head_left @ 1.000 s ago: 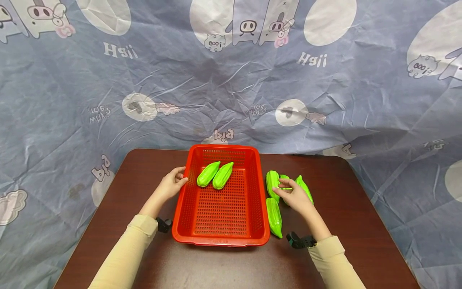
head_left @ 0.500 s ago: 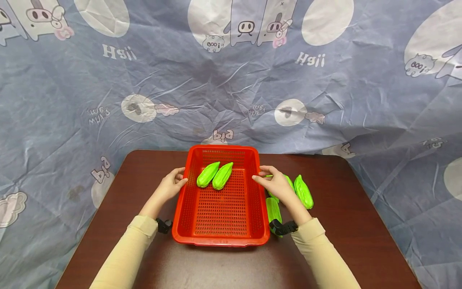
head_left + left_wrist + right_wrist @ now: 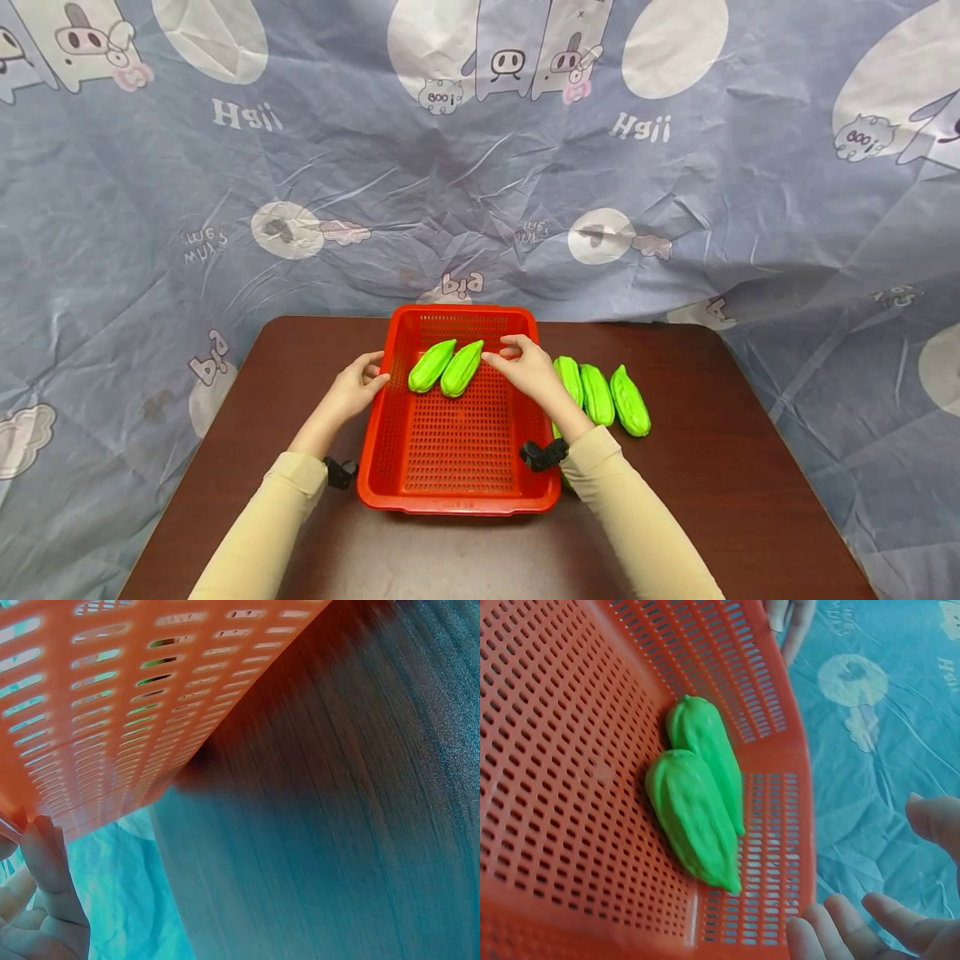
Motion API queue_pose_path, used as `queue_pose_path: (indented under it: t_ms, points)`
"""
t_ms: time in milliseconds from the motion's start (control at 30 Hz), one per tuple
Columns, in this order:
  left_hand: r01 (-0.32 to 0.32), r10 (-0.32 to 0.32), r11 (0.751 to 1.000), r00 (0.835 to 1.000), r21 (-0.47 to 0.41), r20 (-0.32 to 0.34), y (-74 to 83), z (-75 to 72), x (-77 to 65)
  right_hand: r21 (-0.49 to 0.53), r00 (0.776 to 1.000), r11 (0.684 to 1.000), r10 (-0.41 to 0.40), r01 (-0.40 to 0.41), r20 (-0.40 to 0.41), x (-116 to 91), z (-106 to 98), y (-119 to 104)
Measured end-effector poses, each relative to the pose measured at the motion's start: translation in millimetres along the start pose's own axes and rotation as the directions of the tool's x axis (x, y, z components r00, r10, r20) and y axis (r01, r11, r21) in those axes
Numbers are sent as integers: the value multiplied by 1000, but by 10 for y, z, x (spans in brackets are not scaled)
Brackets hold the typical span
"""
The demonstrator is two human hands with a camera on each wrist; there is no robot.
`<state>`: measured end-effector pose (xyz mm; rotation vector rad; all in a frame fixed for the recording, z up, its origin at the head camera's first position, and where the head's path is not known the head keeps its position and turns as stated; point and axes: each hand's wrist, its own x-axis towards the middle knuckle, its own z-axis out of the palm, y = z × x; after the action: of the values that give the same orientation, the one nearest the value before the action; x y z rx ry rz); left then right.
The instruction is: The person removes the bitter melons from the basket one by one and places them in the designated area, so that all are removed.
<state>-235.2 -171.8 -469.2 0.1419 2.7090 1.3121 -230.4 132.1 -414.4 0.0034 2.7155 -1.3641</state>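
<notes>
My left hand [image 3: 356, 387] pinches the left rim of a red plastic basket [image 3: 459, 503]; in the left wrist view its fingers [image 3: 46, 855] meet the rim beside the slotted wall. Over the basket's right half hovers my right hand [image 3: 528, 368], thumb and fingers apart and nothing between them. Just left of its fingertips, two ridged green bitter melons, a left one [image 3: 432, 367] and a right one [image 3: 462, 369], lie side by side on the basket floor. The right wrist view shows the nearer bitter melon [image 3: 692, 817] apart from the right fingers.
Right of the basket, several more bitter melons lie on the brown table [image 3: 712, 467], among them a middle one [image 3: 597, 396] and an outer one [image 3: 630, 402]. My right forearm partly hides others. A patterned grey-blue cloth [image 3: 480, 167] hangs behind the table.
My right hand has moved left from above the bitter melons on the table, across the rim, to above the basket. The left hand and the basket have stayed in place.
</notes>
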Motion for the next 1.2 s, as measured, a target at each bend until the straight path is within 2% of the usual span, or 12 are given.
queue_pose_path:
  t_ms: [667,967,1200]
  points:
    - [-6,6,1000,1000,-6,9,0,46,5,-40,996,999,18,-21,-89,327,601,104]
    - [-15,15,1000,1000,-13,1,5,32,28,-86,987,994,50,-64,-154,441,807,191]
    - [5,-5,1000,1000,-17,-6,-8,11,-9,-81,983,989,111,-124,-143,458,932,177]
